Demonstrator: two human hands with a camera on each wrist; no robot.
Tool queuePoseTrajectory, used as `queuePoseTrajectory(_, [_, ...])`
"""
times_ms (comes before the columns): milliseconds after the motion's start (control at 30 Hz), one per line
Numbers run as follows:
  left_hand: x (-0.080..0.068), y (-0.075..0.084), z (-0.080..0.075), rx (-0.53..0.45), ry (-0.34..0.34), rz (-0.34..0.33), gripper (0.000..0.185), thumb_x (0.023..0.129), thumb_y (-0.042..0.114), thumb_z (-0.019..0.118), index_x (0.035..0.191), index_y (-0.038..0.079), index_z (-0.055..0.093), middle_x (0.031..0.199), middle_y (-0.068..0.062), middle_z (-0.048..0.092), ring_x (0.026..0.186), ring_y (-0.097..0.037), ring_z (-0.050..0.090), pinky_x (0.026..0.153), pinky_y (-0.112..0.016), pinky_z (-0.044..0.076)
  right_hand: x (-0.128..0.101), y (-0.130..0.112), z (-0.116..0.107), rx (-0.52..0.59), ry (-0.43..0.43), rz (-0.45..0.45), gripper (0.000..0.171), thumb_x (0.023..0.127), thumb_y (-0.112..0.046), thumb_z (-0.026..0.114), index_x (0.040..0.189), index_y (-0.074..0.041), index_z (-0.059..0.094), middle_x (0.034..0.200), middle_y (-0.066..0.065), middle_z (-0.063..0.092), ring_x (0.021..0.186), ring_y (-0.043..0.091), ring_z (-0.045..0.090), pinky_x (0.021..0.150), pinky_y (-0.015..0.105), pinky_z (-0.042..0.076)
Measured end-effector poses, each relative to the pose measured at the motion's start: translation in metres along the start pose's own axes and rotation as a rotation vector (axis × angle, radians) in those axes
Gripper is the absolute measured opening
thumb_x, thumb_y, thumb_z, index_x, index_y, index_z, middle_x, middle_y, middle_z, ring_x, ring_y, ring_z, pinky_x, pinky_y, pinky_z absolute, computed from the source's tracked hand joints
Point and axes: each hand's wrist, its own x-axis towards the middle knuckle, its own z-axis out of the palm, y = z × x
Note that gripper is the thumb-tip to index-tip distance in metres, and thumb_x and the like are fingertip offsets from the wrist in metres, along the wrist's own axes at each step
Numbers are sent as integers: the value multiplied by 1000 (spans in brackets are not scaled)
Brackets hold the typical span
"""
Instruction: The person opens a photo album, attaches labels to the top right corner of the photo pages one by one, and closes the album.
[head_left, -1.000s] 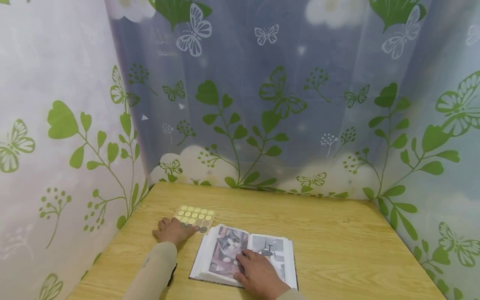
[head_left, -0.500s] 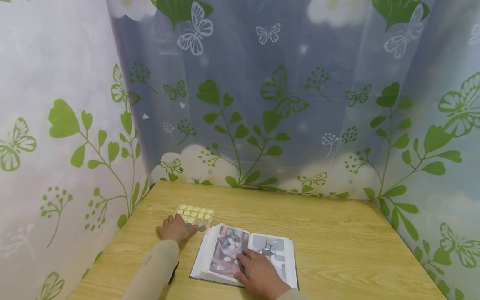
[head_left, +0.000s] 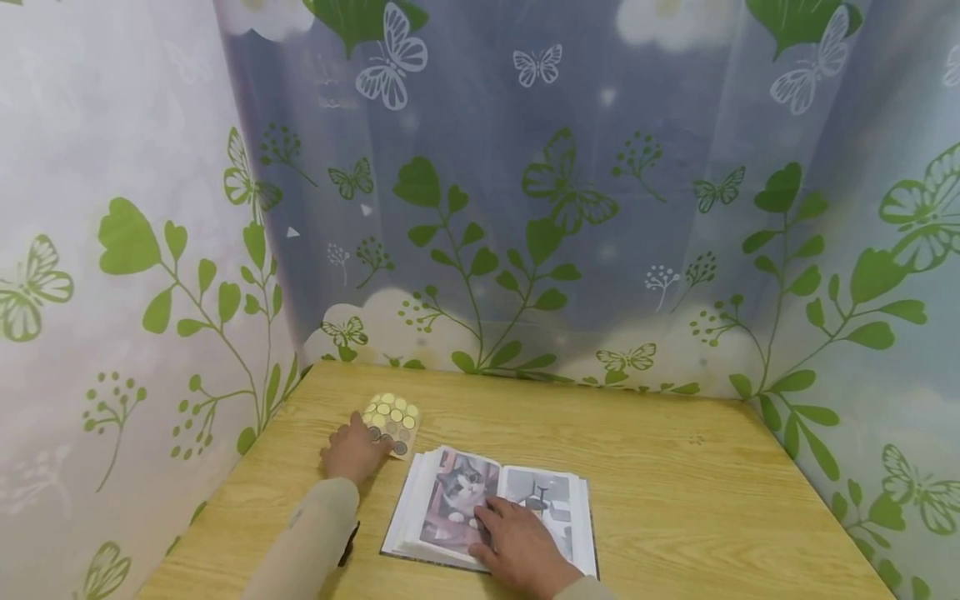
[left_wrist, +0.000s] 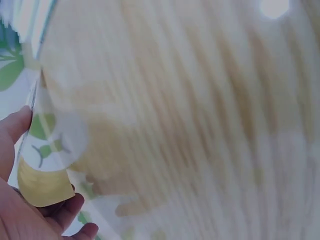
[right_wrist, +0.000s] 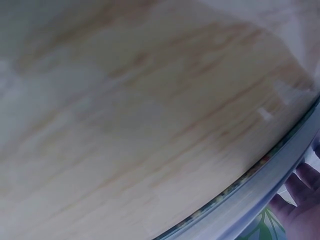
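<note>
Your left hand (head_left: 354, 450) reaches forward at the end of a beige-sleeved forearm, fingers curled in a light pinch, thumb toward the right. In the left wrist view only the thumb tip and curled fingertips (left_wrist: 65, 212) show at the lower left. Your right hand (head_left: 517, 546) lies flat, palm down, fingers straight and slightly spread, pointing forward and left.

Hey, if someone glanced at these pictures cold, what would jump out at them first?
Probably the open photo album near the front edge of the wooden table, showing a cat picture, with the right hand resting on it. Just left of it, the left hand lifts a sheet of round yellow stickers.
</note>
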Motion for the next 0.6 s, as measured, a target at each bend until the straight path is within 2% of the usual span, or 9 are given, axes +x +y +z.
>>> queuePoseTrajectory(133, [0,5,-3,-116,1,4,83,89,42,69,146,-6,33,135,-34,49,124,-54,44,101,-72,28,1,0,0,12,-13,14,55,96,-48,58,137,-11,58,140,13,53,128,30,51,105,48,42])
queuePoseTrajectory(267, [-2,14,-6,-180,1,35,76,90,41,68,142,-6,40,131,-30,55,120,-49,50,100,-71,32,2,0,0,27,-25,29,55,96,-48,58,138,-11,57,141,13,53,128,30,51,106,49,42])
queuePoseTrajectory(367, [-3,21,-7,-224,-9,44,76,91,41,68,143,-6,39,133,-29,54,121,-48,50,101,-68,34,3,0,-1,33,-21,36,56,95,-49,58,137,-12,58,140,12,53,127,31,52,105,50,43])
queuePoseTrajectory(600, [-10,42,-7,-252,-23,66,82,91,42,68,147,-8,34,141,-31,47,127,-49,46,105,-62,35,4,1,-6,65,93,8,49,96,-47,58,126,-10,66,126,11,62,115,31,59,97,50,47])
